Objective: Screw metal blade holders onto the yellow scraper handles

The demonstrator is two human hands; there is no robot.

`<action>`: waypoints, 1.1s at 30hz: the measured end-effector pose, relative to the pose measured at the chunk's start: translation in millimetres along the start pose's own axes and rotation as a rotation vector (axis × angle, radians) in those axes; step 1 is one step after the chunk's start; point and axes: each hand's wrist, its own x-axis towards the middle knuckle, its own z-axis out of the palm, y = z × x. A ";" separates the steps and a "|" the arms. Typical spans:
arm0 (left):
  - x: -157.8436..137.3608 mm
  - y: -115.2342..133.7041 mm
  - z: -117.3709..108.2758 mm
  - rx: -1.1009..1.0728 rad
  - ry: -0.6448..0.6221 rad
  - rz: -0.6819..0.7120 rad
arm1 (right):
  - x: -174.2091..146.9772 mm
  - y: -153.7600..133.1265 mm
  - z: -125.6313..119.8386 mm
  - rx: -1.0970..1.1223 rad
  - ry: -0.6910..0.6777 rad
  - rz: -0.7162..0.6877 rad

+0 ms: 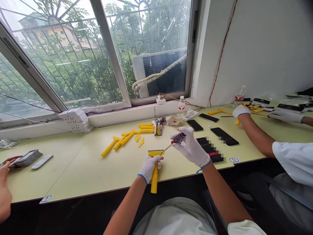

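My left hand [148, 167], in a white knit glove, is closed around a yellow scraper [154, 179] near the table's front edge. The scraper's wide head with a metal strip points away from me, its handle towards me. In my gloved right hand [192, 148] is a screwdriver [179, 138] with a dark, see-through handle. Its shaft slants down to the left, and the tip is at the scraper's head; whether it sits in a screw is too small to tell. Beyond lie several yellow handles [119, 142] and two flat yellow pieces [141, 142].
More yellow scrapers [146, 128] lie by a small box [158, 126]. Phones [224, 136] are right of my right hand, a water bottle [181, 107] behind. A co-worker's gloved hand [241, 111] works at right; another person's hand [9, 162] is at far left by stacked grey pieces [28, 158].
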 end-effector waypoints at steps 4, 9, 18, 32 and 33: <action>-1.0 1.3 1.7 -0.012 0.003 -0.010 | 0.3 -7.6 -8.2 -0.089 -0.019 0.005; -0.3 -0.1 -0.2 -0.002 0.002 -0.009 | 1.2 -19.7 -18.7 -0.155 0.089 0.025; -1.8 0.8 0.0 -0.023 0.002 -0.030 | 4.6 -27.1 -21.1 -0.294 0.138 -0.028; 1.3 -4.0 -1.7 -0.023 -0.013 -0.009 | 3.9 -26.1 -27.8 -0.439 0.099 -0.018; 0.5 -3.0 -0.9 -0.028 -0.011 -0.013 | 3.1 -24.7 -28.4 -0.394 0.073 0.013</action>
